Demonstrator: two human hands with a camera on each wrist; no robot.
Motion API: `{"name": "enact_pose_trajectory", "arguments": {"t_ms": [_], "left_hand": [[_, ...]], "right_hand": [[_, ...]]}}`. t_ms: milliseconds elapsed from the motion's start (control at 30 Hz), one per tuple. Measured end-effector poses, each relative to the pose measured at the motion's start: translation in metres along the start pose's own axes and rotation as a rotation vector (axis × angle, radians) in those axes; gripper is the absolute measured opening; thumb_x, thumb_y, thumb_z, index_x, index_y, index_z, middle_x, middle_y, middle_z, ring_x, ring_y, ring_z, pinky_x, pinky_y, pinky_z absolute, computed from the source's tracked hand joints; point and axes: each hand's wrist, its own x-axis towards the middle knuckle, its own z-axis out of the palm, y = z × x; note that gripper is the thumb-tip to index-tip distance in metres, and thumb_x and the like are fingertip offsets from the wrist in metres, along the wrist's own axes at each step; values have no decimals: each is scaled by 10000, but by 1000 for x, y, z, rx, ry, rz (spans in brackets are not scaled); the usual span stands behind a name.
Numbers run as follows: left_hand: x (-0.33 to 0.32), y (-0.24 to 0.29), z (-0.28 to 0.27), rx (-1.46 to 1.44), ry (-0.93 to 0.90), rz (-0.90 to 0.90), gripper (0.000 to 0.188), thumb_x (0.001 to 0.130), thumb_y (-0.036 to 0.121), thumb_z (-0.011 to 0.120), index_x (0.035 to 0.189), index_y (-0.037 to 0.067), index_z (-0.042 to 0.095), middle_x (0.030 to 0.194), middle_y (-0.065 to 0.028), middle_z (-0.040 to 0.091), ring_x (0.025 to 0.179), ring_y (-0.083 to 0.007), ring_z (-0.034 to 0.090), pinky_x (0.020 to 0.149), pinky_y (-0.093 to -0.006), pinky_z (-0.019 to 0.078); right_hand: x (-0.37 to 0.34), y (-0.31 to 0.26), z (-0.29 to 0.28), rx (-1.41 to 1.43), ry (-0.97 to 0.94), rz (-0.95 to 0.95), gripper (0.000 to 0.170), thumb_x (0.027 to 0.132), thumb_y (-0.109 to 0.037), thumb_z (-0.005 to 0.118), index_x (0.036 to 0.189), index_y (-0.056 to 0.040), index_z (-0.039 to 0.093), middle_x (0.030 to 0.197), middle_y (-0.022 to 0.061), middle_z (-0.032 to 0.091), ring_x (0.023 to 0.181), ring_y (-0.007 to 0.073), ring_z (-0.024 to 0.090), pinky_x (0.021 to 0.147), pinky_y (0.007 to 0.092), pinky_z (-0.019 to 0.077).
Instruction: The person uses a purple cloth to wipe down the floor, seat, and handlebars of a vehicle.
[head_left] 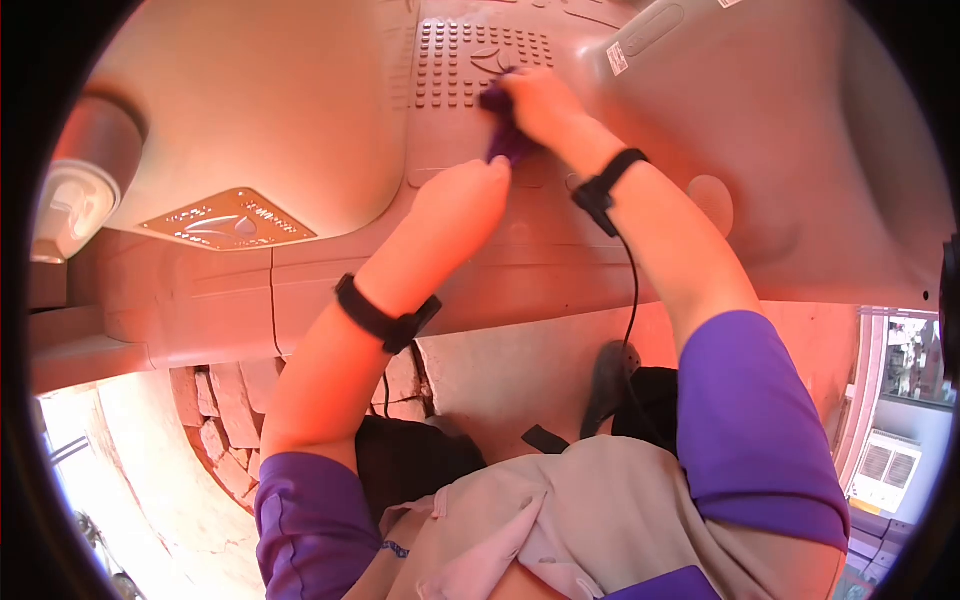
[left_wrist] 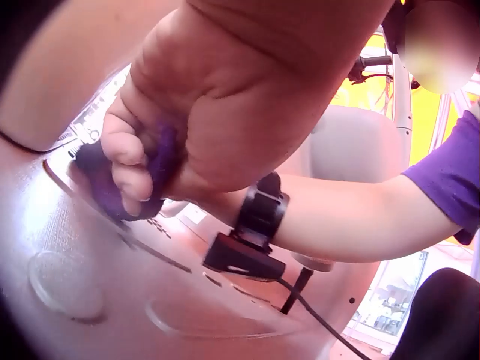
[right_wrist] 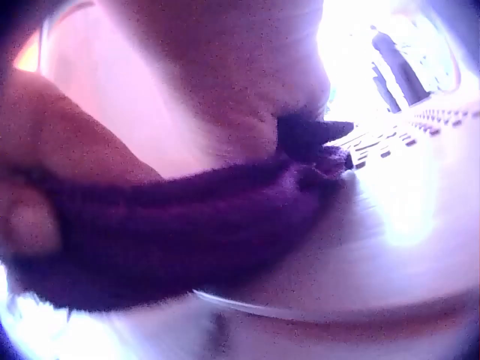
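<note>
A dark purple cloth (head_left: 512,135) is bunched between both hands above the ribbed floor mat (head_left: 445,65) of a moulded plastic vehicle body. My left hand (head_left: 462,200) grips its near end; in the left wrist view the fingers (left_wrist: 129,154) curl round the fabric. Farther forward, my right hand (head_left: 548,108) grips the other end, close over the raised bumps. Seen from the right wrist, the cloth (right_wrist: 187,225) runs as a thick twisted roll from one hand towards the other.
At the left is a rounded panel (head_left: 270,90) with a patterned plate (head_left: 230,220) and a lamp-like housing (head_left: 85,180). A sloping grey panel (head_left: 760,120) rises at the right. Black straps with small cameras sit on both wrists, and a cable (head_left: 632,320) hangs from the right one.
</note>
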Motion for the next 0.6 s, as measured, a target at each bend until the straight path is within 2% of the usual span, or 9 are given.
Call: {"name": "enact_pose_trajectory", "arguments": {"t_ms": [133, 167, 200, 267, 300, 367, 500, 533, 600], "left_hand": [[18, 21, 19, -2, -93, 68, 217, 895, 58, 451, 1041, -31, 584, 788, -194, 640, 731, -360, 653, 638, -445, 533], [14, 23, 21, -2, -32, 132, 193, 871, 59, 480, 995, -47, 583, 776, -187, 646, 724, -344, 662, 627, -438, 537], [11, 20, 24, 21, -41, 126, 188, 862, 56, 488, 986, -49, 581, 773, -186, 645, 725, -342, 664, 622, -434, 538], [2, 9, 28, 71, -77, 119, 179, 844, 50, 503, 970, -54, 578, 767, -184, 644, 729, -336, 667, 613, -427, 540], [-1, 7, 25, 90, -71, 43, 178, 839, 45, 507, 970, -52, 577, 767, -181, 644, 724, -335, 667, 609, -424, 540], [-5, 5, 14, 133, -75, -100, 176, 830, 35, 513, 971, -48, 577, 766, -174, 644, 715, -333, 666, 601, -416, 540], [3, -1, 16, 168, -58, -7, 211, 837, 23, 496, 1016, -54, 575, 766, -169, 641, 699, -319, 667, 592, -400, 541], [7, 1, 21, 153, -47, 13, 220, 836, 23, 498, 1028, -55, 575, 770, -168, 643, 700, -317, 669, 590, -396, 542], [15, 10, 29, 124, -22, 52, 240, 836, 21, 503, 1051, -56, 576, 776, -167, 647, 702, -312, 671, 587, -387, 543]], "right_hand": [[-29, 9, -13, -215, 42, 214, 230, 887, -212, 546, 1041, -80, 655, 1054, 175, 644, 991, 356, 622, 869, 436, 507], [-24, 7, -13, -247, 26, 255, 230, 885, -210, 550, 1044, -79, 653, 1048, 187, 644, 988, 359, 624, 867, 438, 507], [-13, 3, -6, -131, 50, 251, 211, 804, -147, 621, 988, -53, 662, 1009, 214, 633, 969, 385, 606, 884, 460, 481], [9, -34, -13, 65, -29, 101, 184, 765, -94, 650, 942, -43, 651, 970, 213, 637, 979, 401, 597, 849, 470, 490], [25, -42, 3, 126, 61, -78, 183, 756, -91, 654, 931, -39, 644, 967, 205, 635, 973, 405, 594, 846, 469, 490], [48, -73, 17, 64, 87, -173, 170, 791, -93, 606, 955, -69, 644, 1004, 166, 624, 1004, 373, 575, 865, 441, 491], [32, -49, 16, 1, 146, -191, 162, 852, -129, 538, 969, -109, 649, 1070, 110, 609, 1054, 330, 557, 860, 417, 498], [21, -36, 14, 8, 212, -148, 167, 855, -146, 529, 966, -112, 650, 1016, 129, 626, 1015, 350, 578, 840, 425, 502], [9, 4, 12, -43, 164, 11, 163, 859, -131, 506, 938, -81, 639, 908, 206, 641, 901, 400, 613, 794, 461, 507]]}}
